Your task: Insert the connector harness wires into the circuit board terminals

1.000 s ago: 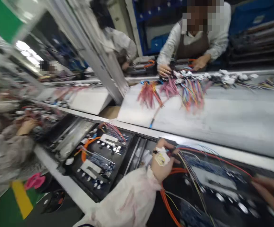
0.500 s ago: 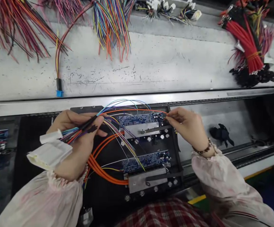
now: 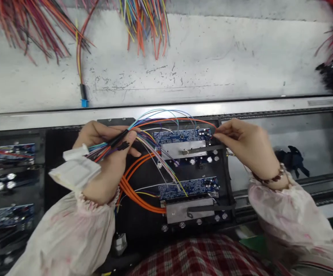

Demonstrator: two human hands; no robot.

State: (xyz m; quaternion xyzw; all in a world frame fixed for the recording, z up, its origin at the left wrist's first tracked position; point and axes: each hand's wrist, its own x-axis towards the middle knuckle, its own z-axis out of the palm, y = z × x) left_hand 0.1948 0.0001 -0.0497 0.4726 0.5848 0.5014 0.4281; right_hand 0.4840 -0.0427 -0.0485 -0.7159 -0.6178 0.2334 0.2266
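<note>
My left hand (image 3: 109, 161) is closed round a wire harness (image 3: 117, 141), thumb pressed on its black-taped neck. White plastic connectors (image 3: 76, 170) at the harness's end lie over my left wrist. Its thin coloured wires fan out to the right above two blue circuit boards. An orange wire (image 3: 177, 119) from the bundle runs taut to my right hand (image 3: 241, 142), where thumb and fingertips pinch its end. That pinch is just off the right end of the upper circuit board (image 3: 180, 136). The lower circuit board (image 3: 187, 188) lies nearer my body, some loose wire ends over it.
A black tray (image 3: 143, 245) bears both boards, metal plates and thick orange cables (image 3: 141, 201). Another set of boards (image 3: 8, 153) stands at left. Beyond the rail, wire bundles (image 3: 146, 23) and a blue-tipped lead (image 3: 84, 102) lie on a metal shelf. A black piece (image 3: 294, 161) rests at right.
The view has shifted, so the scene sits further right and slightly higher in the picture. Both hands keep their holds, and the orange wire stays stretched between them.
</note>
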